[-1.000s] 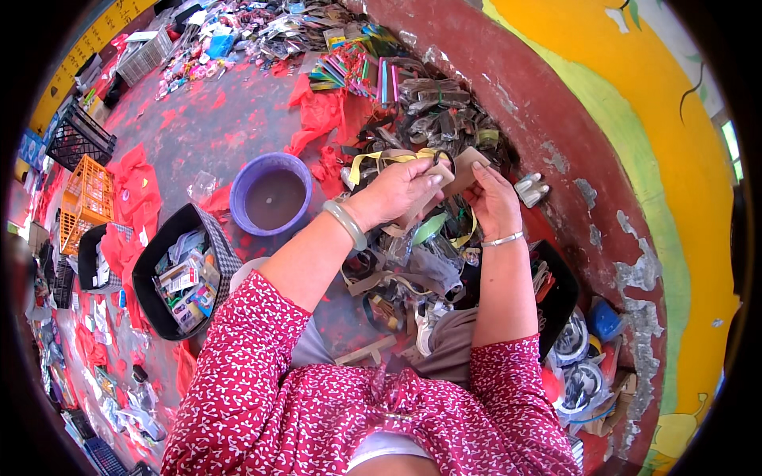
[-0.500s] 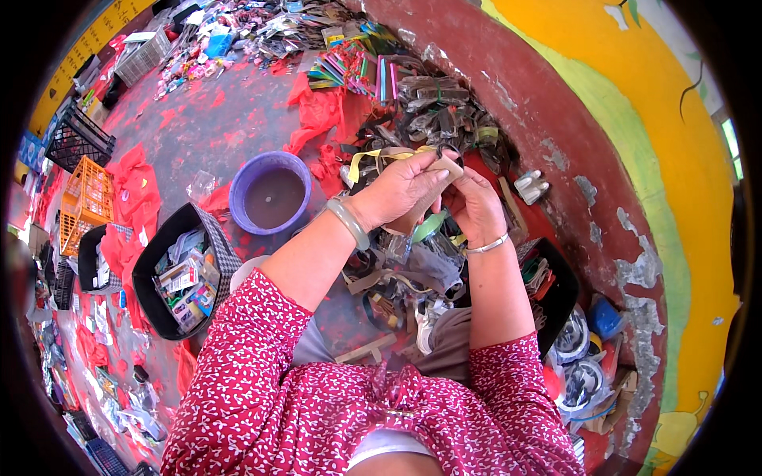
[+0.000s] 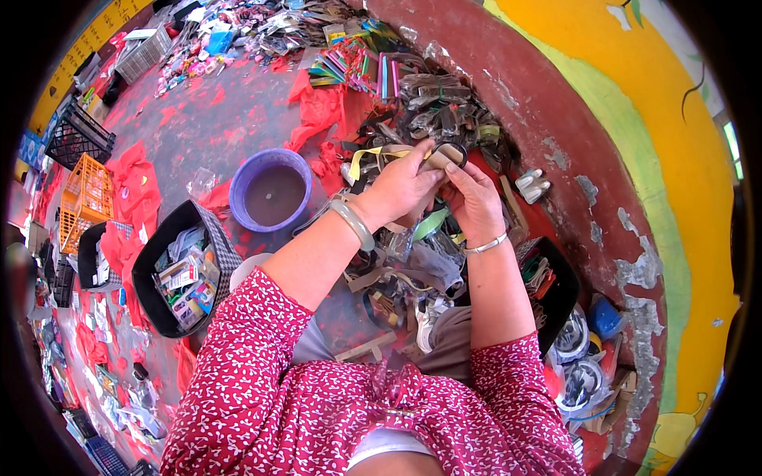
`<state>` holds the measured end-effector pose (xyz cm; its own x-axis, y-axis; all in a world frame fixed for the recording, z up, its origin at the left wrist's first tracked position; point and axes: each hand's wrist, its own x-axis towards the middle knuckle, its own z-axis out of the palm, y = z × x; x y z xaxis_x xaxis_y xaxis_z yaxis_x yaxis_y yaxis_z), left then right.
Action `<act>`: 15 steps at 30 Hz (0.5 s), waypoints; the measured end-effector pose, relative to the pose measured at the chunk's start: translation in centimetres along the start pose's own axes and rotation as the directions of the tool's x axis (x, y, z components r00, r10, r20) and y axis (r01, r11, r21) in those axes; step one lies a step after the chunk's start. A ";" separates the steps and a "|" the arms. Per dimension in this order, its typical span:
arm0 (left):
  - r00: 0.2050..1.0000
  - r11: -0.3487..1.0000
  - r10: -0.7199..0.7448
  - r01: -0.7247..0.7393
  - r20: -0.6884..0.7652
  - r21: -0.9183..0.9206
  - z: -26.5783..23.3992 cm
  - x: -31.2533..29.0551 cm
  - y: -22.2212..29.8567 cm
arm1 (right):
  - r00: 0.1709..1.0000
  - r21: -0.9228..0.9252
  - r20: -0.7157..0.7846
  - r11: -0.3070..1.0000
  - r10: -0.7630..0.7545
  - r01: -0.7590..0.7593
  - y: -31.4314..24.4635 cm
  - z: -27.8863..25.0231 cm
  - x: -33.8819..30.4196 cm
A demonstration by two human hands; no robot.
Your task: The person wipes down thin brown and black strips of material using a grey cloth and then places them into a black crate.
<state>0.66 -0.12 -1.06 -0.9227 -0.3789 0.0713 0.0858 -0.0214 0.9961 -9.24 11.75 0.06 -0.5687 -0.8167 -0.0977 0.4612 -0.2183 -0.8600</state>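
Tan strip [image 3: 436, 161] between left hand [image 3: 399, 189] and right hand [image 3: 476, 201], above far pile [image 3: 435, 275]; both pinch it, fingers nearly closed. Probably light, bendable, not fragile; best held flat by edges.

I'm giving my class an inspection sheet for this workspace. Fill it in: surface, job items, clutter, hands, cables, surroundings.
Surface: grey floor with red patches; torn red sheeting lies on it.
Job items: a flat tan piece, held above a mixed heap; a yellow strap lies nearby.
Clutter: dark wrapped goods piled along the wall; packets fill a black bin on the left.
Hands: left hand and right hand meet at the tan piece, fingers closed on it.
Cables: nothing seen that is clearly a cable.
Surroundings: purple basin, orange crate; painted wall, peeling in places.
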 end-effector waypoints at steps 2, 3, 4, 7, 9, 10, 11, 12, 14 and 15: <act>0.995 0.981 0.089 -0.094 0.038 0.169 -0.4 0.3 -0.6 | 0.999 -0.063 -0.035 0.998 -0.033 0.030 0.2 0.2 0.1; 0.996 0.932 0.091 -0.094 0.026 0.351 -0.7 0.2 -1.0 | 0.997 -0.094 -0.051 0.995 -0.049 0.044 0.2 0.4 0.2; 0.995 0.852 0.095 -0.095 0.027 0.515 -0.8 0.1 0.2 | 0.995 -0.142 -0.048 0.987 -0.085 0.077 0.0 0.1 0.0; 0.961 0.554 0.268 -0.211 0.068 0.805 -1.8 -0.2 1.8 | 0.989 -0.234 -0.005 0.961 -0.151 0.145 -0.7 0.5 -0.4; 0.863 0.382 0.493 -0.332 0.114 0.862 -2.3 0.0 1.5 | 0.987 -0.242 0.026 0.957 -0.160 0.162 -1.2 0.7 -0.6; 0.907 0.647 0.415 -0.348 0.070 0.679 -2.2 0.1 1.5 | 0.986 -0.204 0.037 0.965 -0.160 0.164 -1.4 1.0 -0.7; 0.945 0.847 0.323 -0.315 0.055 0.428 -1.9 0.2 1.4 | 0.986 -0.166 0.048 0.972 -0.161 0.167 -1.7 1.5 -0.8; 0.971 0.962 0.229 -0.236 0.070 0.137 -1.6 0.3 1.4 | 0.985 -0.128 0.058 0.977 -0.162 0.169 -1.8 1.7 -0.9; 0.967 0.973 0.229 -0.232 0.111 0.008 -1.0 0.3 1.6 | 0.976 -0.151 0.056 0.965 -0.209 0.215 -1.5 1.6 -0.8; 0.964 0.972 0.232 -0.226 0.131 -0.058 -0.7 0.3 1.7 | 0.971 -0.163 0.056 0.957 -0.232 0.238 -1.4 1.4 -0.6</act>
<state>0.83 -0.90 0.59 -0.9188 -0.2493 0.3062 0.3134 0.0115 0.9496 -8.56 11.84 2.05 -0.6215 -0.7721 0.1328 0.1950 -0.3166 -0.9283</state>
